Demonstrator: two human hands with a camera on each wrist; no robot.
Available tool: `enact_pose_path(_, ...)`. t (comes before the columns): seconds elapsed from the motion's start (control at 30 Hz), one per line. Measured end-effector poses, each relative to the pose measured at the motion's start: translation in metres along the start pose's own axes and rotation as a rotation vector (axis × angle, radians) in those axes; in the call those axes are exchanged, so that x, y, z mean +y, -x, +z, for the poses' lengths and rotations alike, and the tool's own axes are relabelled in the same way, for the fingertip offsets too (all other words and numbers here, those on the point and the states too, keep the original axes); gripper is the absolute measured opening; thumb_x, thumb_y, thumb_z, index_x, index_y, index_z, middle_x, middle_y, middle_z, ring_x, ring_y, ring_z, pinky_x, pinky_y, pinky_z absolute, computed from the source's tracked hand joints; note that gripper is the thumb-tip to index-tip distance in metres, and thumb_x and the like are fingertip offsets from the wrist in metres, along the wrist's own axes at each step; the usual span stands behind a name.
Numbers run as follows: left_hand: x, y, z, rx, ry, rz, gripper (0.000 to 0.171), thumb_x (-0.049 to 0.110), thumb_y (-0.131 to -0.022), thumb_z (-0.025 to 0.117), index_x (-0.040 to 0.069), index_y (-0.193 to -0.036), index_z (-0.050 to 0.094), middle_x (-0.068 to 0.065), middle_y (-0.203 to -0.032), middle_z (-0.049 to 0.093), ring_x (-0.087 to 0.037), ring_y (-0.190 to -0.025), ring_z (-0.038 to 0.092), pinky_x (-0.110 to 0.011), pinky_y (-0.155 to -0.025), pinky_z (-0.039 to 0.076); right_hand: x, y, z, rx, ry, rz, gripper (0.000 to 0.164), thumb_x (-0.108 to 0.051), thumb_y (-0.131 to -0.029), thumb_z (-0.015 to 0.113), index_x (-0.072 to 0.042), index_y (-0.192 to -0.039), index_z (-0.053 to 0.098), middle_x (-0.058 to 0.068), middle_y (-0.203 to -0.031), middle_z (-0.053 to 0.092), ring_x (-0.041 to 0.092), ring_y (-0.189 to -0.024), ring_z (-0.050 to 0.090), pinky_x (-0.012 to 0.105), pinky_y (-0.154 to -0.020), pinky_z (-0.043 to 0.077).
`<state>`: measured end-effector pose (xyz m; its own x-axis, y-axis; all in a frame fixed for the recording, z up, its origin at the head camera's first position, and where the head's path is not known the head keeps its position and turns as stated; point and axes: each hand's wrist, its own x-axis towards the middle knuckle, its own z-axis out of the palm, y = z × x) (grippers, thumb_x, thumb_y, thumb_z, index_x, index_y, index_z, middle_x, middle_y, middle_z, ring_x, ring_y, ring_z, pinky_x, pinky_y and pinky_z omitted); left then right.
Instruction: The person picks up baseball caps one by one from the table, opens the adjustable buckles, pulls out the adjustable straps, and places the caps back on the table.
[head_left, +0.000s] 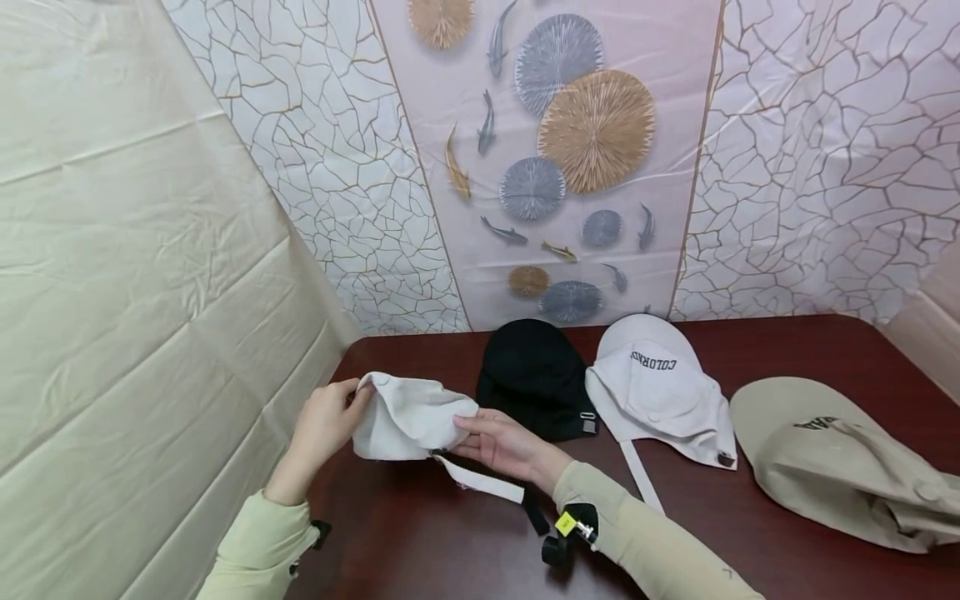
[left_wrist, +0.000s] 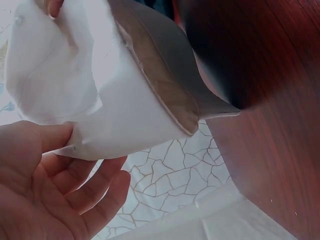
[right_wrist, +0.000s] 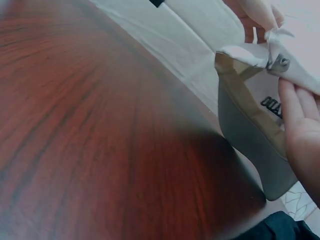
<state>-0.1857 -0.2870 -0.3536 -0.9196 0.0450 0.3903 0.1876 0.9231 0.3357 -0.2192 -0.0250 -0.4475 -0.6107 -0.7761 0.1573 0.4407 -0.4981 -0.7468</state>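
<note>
A white baseball cap [head_left: 412, 421] is held up off the dark red table between both hands. My left hand [head_left: 322, 425] pinches its left edge between thumb and fingers. At the other end my right hand [head_left: 502, 446] grips the cap, thumb on top and fingers beneath. A white strap [head_left: 483, 483] hangs below it. In the left wrist view, a tan inner band [left_wrist: 160, 80] lines the opening. Part of some dark lettering [right_wrist: 271, 106] and a metal buckle [right_wrist: 281, 63] show in the right wrist view.
To the right on the table [head_left: 420, 533] lie a black cap [head_left: 528, 375], a white cap with COLORAD lettering [head_left: 660, 392] and its loose strap, and a beige cap [head_left: 832, 450]. A patterned cloth [head_left: 570, 208] hangs behind; pale fabric [head_left: 150, 292] covers the left side.
</note>
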Motion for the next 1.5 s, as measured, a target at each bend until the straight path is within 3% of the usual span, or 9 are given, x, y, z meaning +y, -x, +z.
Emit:
enact_pose_path(0.17, 0.002, 0.0, 0.0, 0.045, 0.004, 0.016, 0.027, 0.027, -0.091, 0.058, 0.015, -0.068, 0.052, 0.001, -0.059, 0.048, -0.019, -0.055, 0.046, -0.035, -0.049, 0.036, 0.002, -0.002, 0.007, 0.027, -0.05, -0.01, 0.026, -0.01, -0.099, 0.045, 0.0, -0.122, 0.049, 0.013, -0.116, 0.059, 0.023, -0.11, 0.055, 0.037, -0.094, 0.041)
enact_pose_path(0.27, 0.007, 0.005, -0.002, 0.134, 0.01, 0.029, 0.019, 0.028, -0.09, 0.061, 0.01, -0.084, 0.058, -0.005, -0.074, 0.055, -0.022, -0.066, 0.054, -0.039, -0.057, 0.041, 0.0, -0.003, 0.017, 0.078, -0.032, -0.014, 0.028, -0.014, -0.1, 0.041, -0.002, -0.125, 0.045, 0.011, -0.114, 0.06, 0.022, -0.107, 0.057, 0.032, -0.086, 0.046)
enact_pose_path(0.37, 0.017, 0.012, -0.006, 0.252, 0.014, 0.034, 0.023, 0.028, -0.089, 0.062, 0.007, -0.099, 0.059, -0.009, -0.088, 0.057, -0.025, -0.078, 0.057, -0.044, -0.065, 0.043, -0.004, -0.003, 0.031, 0.128, -0.022, -0.025, 0.033, -0.017, -0.101, 0.038, -0.001, -0.13, 0.04, 0.011, -0.114, 0.061, 0.021, -0.104, 0.058, 0.029, -0.08, 0.048)
enact_pose_path(0.47, 0.03, 0.019, -0.013, 0.345, 0.011, 0.05, 0.023, 0.027, -0.089, 0.063, 0.006, -0.099, 0.059, -0.01, -0.09, 0.055, -0.026, -0.082, 0.054, -0.043, -0.066, 0.042, -0.008, -0.004, 0.043, 0.152, -0.05, -0.045, 0.038, -0.019, -0.102, 0.037, 0.0, -0.135, 0.035, 0.01, -0.117, 0.059, 0.019, -0.107, 0.057, 0.03, -0.083, 0.047)
enact_pose_path(0.57, 0.043, 0.027, -0.02, 0.384, 0.007, 0.084, 0.019, 0.025, -0.088, 0.064, 0.008, -0.095, 0.059, -0.006, -0.085, 0.053, -0.021, -0.077, 0.05, -0.039, -0.063, 0.04, -0.012, -0.005, 0.05, 0.17, -0.063, -0.065, 0.04, -0.018, -0.102, 0.037, 0.001, -0.137, 0.033, 0.009, -0.118, 0.058, 0.017, -0.108, 0.056, 0.031, -0.085, 0.046)
enact_pose_path(0.83, 0.068, 0.045, -0.023, 0.32, 0.021, 0.175, 0.014, 0.024, -0.087, 0.066, 0.017, -0.079, 0.056, 0.004, -0.073, 0.051, -0.012, -0.065, 0.047, -0.031, -0.056, 0.039, -0.013, -0.008, 0.055, 0.218, -0.058, -0.077, 0.04, -0.02, -0.102, 0.036, 0.0, -0.137, 0.033, 0.009, -0.121, 0.056, 0.017, -0.109, 0.055, 0.032, -0.086, 0.045)
enact_pose_path(1.0, 0.076, 0.055, -0.013, 0.25, 0.004, 0.179, 0.019, 0.028, -0.085, 0.067, 0.025, -0.074, 0.053, 0.012, -0.066, 0.045, -0.007, -0.056, 0.043, -0.026, -0.05, 0.035, -0.008, -0.011, 0.054, 0.234, -0.076, -0.08, 0.039, -0.02, -0.102, 0.036, 0.0, -0.135, 0.035, 0.009, -0.12, 0.056, 0.017, -0.109, 0.055, 0.033, -0.088, 0.044)
enact_pose_path(1.2, 0.082, 0.067, 0.002, 0.158, -0.018, 0.176, 0.026, 0.038, -0.082, 0.07, 0.028, -0.071, 0.048, 0.011, -0.061, 0.042, -0.001, -0.053, 0.037, -0.023, -0.046, 0.031, -0.004, -0.013, 0.052, 0.249, -0.115, -0.077, 0.031, -0.02, -0.102, 0.037, -0.002, -0.127, 0.041, 0.005, -0.11, 0.06, 0.013, -0.1, 0.058, 0.028, -0.083, 0.045)
enact_pose_path(1.5, 0.081, 0.073, 0.016, 0.126, -0.065, 0.146, 0.028, 0.041, -0.086, 0.063, 0.027, -0.069, 0.046, 0.011, -0.058, 0.04, -0.001, -0.048, 0.035, -0.023, -0.042, 0.03, 0.005, -0.008, 0.046, 0.114, -0.263, -0.064, 0.026, -0.016, -0.098, 0.049, -0.004, -0.121, 0.051, 0.011, -0.116, 0.059, 0.017, -0.105, 0.057, 0.032, -0.094, 0.041)
